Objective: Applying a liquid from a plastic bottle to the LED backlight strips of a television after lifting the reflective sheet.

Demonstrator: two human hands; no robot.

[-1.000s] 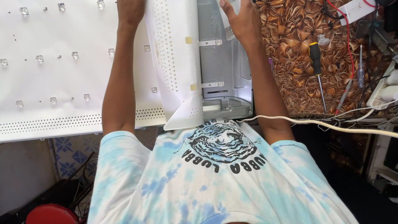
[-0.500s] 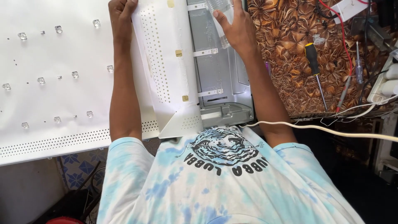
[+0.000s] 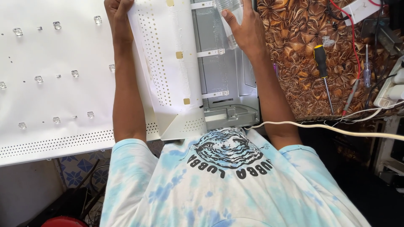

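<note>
Left hand (image 3: 118, 17) at the top edge of the view, fingers curled and closed on the lifted edge of the white reflector sheet (image 3: 168, 71); thumb side partly cut off by the frame. Right hand (image 3: 246, 29) further right, fingers spread and laid flat on the grey metal back panel (image 3: 223, 80), touching a strip of clear lenses there; fingertips out of view above. Reflector sheet peeled up and curled over between the two forearms, dotted with rows of small holes and a few small gold squares, its lower corner just above the shirt collar. Under it, exposed grey panel with narrow white strips (image 3: 210, 53) running across. To the left, flat white panel surface (image 3: 54, 84) with small clear lenses in rows and a perforated band along the near edge. To the right of the panel, brown patterned cloth (image 3: 294, 84) covering the table. On the cloth, well apart from the right hand, yellow and black screwdriver (image 3: 322, 67), then a thin tester screwdriver (image 3: 367, 67). White cable (image 3: 328, 128) crossing in front of the right forearm. Red wire (image 3: 352, 50) and white power strip (image 3: 389, 92) at the far right. Tie-dye blue shirt (image 3: 227, 189) filling the lower view.
</note>
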